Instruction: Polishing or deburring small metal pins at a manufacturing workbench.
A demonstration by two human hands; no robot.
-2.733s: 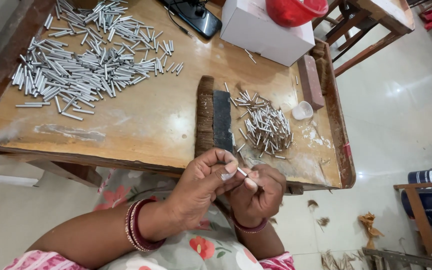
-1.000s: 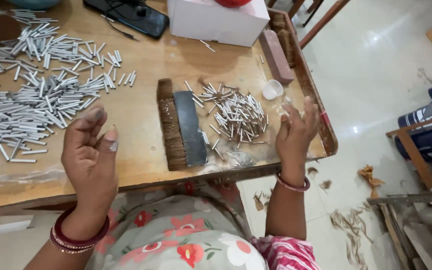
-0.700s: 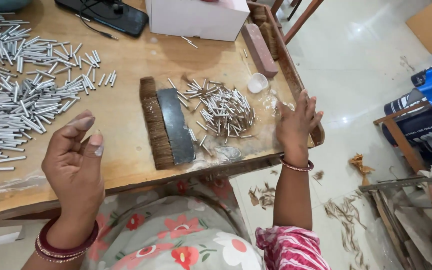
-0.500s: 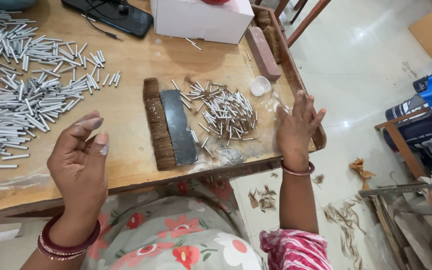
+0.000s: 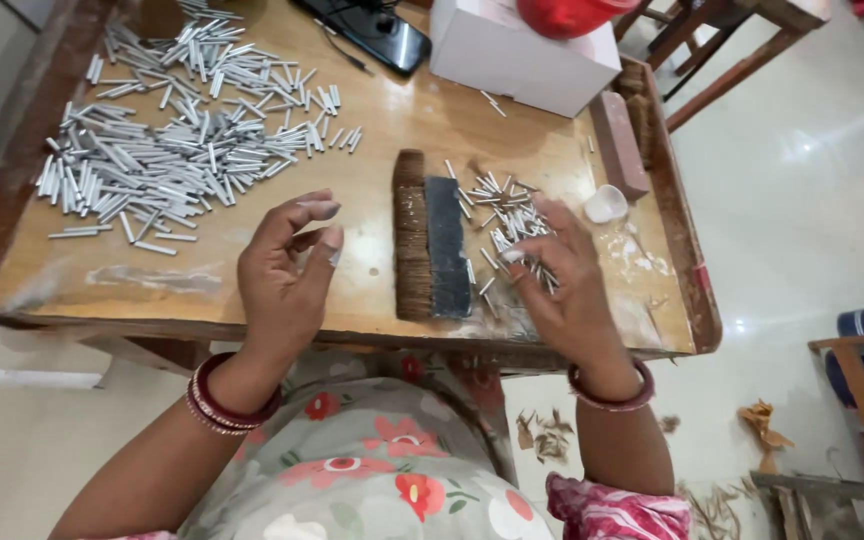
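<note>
White box (image 5: 522,50): a plain white cardboard carton at the far edge of the wooden table (image 5: 382,130), right of centre; rectangular, its front face and flat top in view, no print visible on them.
On the box: a red rounded object (image 5: 567,12) sits on its top, cut off by the upper edge of the view.
Phone screen (image 5: 377,30): a dark slab with a glossy black screen, lying flat at the far edge just left of the white box; the screen is unlit and shows only a reflection.
Cable (image 5: 337,52): a thin dark lead runs from the phone across the tabletop.
Labels and signs: none visible.
</note>
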